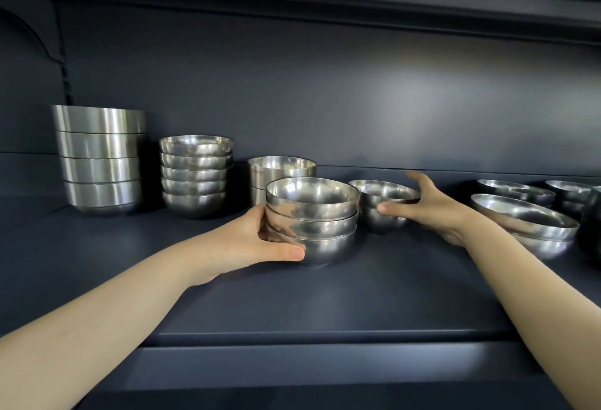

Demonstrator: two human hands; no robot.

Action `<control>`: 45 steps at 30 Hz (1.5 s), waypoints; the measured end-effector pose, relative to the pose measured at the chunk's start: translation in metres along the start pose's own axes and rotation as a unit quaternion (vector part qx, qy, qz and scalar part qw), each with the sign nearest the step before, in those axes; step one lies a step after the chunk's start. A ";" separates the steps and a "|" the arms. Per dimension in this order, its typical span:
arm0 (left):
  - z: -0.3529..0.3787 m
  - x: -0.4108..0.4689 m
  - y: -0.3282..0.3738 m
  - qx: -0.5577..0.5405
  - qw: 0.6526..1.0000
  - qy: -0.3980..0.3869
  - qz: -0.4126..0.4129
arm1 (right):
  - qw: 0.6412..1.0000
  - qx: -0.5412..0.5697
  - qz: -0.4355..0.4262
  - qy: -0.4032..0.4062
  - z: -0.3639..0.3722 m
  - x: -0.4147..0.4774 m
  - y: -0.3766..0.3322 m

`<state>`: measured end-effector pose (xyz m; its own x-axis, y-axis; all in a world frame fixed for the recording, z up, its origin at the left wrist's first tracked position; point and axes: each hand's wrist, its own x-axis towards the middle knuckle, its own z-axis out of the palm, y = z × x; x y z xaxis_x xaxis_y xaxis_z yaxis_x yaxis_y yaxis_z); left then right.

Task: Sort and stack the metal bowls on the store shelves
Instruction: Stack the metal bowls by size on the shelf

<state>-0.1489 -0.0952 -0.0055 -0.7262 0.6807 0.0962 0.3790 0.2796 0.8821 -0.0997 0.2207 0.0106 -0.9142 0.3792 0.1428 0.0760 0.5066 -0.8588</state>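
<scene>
A stack of three round metal bowls [313, 224] stands mid-shelf, and my left hand [257, 240] grips its left side, thumb curled under the lowest bowl. Just right of it sits a smaller pair of nested bowls [382, 201]. My right hand [426, 206] reaches round that pair from the right, thumb against the front and fingers spread behind the rim. Whether it truly grips is hard to tell.
On the dark shelf [292, 305], a tall stack of straight-sided bowls [100, 159] stands far left, then a stack of round bowls [195, 175] and cylindrical bowls [281, 169] behind. Wide shallow bowls [527, 224] and more small bowls [517, 190] lie right. An upper shelf hangs overhead.
</scene>
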 end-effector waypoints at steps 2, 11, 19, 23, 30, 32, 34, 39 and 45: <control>0.000 0.000 -0.001 -0.001 1.000 0.001 -0.001 | 1.000 0.028 0.008 -0.010 0.002 0.001 0.002; 0.000 -0.001 -0.002 0.009 1.000 0.001 -0.002 | 0.999 0.034 -0.009 -0.001 0.008 -0.004 0.004; 0.001 -0.002 -0.002 0.010 1.000 0.002 0.001 | 0.996 0.088 0.014 -0.003 0.003 -0.004 0.002; 0.001 -0.002 -0.001 0.009 1.000 0.004 0.003 | 0.987 0.156 -0.031 0.023 -0.006 -0.013 -0.026; 0.000 -0.003 0.000 0.014 1.000 0.006 0.001 | 0.984 0.141 -0.108 -0.016 0.001 -0.048 -0.100; 0.000 -0.003 0.000 0.013 1.000 0.007 0.003 | 0.985 0.126 -0.113 -0.030 0.016 -0.055 -0.110; 0.000 -0.002 -0.001 0.011 1.000 0.005 0.008 | 0.987 0.101 -0.116 -0.036 0.031 -0.058 -0.113; -0.001 -0.001 -0.003 0.004 1.000 0.000 0.015 | 0.990 0.073 -0.110 -0.047 0.055 -0.056 -0.104; 0.000 0.001 -0.003 -0.002 1.000 0.010 0.003 | 0.991 0.065 -0.091 -0.072 0.060 -0.056 -0.096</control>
<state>-0.1506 -0.0954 -0.0084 -0.7353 0.6685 0.1114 0.3812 0.2721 0.8835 -0.0801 0.1044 0.0557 -0.9560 0.1711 0.2381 -0.1395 0.4489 -0.8826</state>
